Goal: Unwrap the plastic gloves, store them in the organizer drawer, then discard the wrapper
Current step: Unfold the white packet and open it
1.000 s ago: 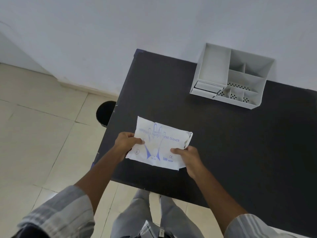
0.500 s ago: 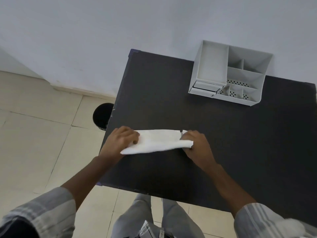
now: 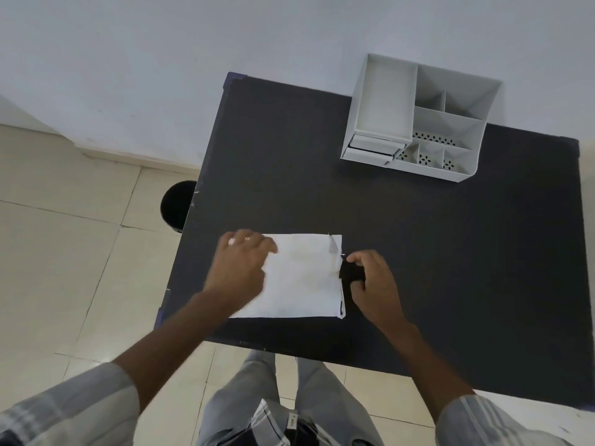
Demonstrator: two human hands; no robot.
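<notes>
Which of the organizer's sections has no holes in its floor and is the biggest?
The long tray section on the left side of the white organizer, above the two small drawers. Its floor is plain, while the smaller front sections at its right are perforated.

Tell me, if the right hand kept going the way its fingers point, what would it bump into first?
Probably the white glove wrapper. The right hand sits just beside its torn right edge, fingers curled toward it, with only bare black table between.
</notes>
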